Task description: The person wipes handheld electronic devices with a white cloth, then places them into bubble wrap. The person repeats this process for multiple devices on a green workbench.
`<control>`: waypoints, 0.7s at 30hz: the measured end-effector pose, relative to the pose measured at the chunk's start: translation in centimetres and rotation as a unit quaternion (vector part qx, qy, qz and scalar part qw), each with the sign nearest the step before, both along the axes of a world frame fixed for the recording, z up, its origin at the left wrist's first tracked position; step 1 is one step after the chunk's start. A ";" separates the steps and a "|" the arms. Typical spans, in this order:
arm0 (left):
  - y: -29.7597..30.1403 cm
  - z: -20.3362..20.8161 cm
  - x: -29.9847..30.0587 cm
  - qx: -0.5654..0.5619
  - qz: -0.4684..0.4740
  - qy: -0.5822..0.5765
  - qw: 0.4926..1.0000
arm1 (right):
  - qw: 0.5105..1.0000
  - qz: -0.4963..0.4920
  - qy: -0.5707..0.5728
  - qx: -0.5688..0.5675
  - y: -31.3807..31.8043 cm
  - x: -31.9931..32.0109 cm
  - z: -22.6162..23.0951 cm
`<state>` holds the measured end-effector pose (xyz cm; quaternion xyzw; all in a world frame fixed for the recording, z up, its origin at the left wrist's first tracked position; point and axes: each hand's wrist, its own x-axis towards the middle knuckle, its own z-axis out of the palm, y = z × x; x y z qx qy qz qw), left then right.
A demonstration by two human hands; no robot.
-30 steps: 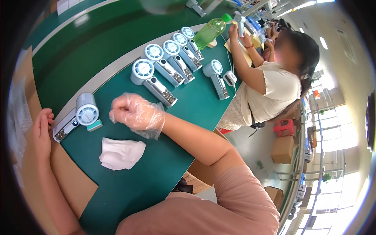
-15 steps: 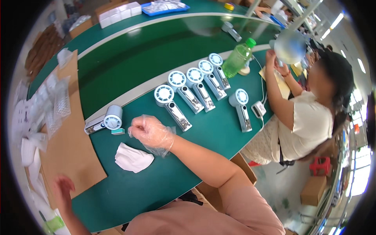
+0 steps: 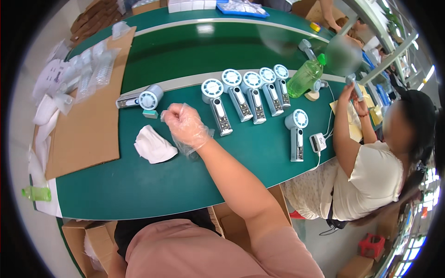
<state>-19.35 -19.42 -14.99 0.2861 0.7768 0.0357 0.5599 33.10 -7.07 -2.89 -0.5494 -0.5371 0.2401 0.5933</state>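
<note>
My right hand (image 3: 183, 126), in a clear plastic glove, rests closed on the green table; its curled fingers hide whatever may be in them. Just left of it is a small teal block (image 3: 150, 114), beside a light-blue handheld fan (image 3: 149, 98) lying on its side. A crumpled white cloth (image 3: 155, 144) lies below the block. To the right of my hand, several handheld fans (image 3: 212, 88) form a slanting row, their handles toward me. Another fan (image 3: 297, 139) lies apart, farther right. My left hand is out of view; only part of that arm shows at the lower edge.
Brown cardboard (image 3: 92, 134) covers the table's left end, with bubble-wrap bags (image 3: 99, 69) on it. A green bottle (image 3: 306, 78) lies behind the fans. A white cabled box (image 3: 318, 142) sits near the right edge. At right, a co-worker (image 3: 366, 171) holds a fan.
My view has shifted, so the table sits differently in the picture. My left hand has dropped out of sight at the lower left. My right hand remains closed near the teal block.
</note>
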 end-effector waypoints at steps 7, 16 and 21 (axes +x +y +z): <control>2.7 3.0 5.4 -0.021 -0.043 -0.199 0.979 | 1.000 -0.014 0.011 0.000 0.4 1.0 -1.3; 3.4 2.6 6.2 -0.036 -0.021 -0.275 0.961 | 0.997 -0.002 -0.042 -0.061 -0.5 0.4 1.3; 2.5 3.5 4.9 -0.053 -0.007 -0.188 0.981 | 0.998 0.027 -0.045 -0.017 1.0 1.6 -1.3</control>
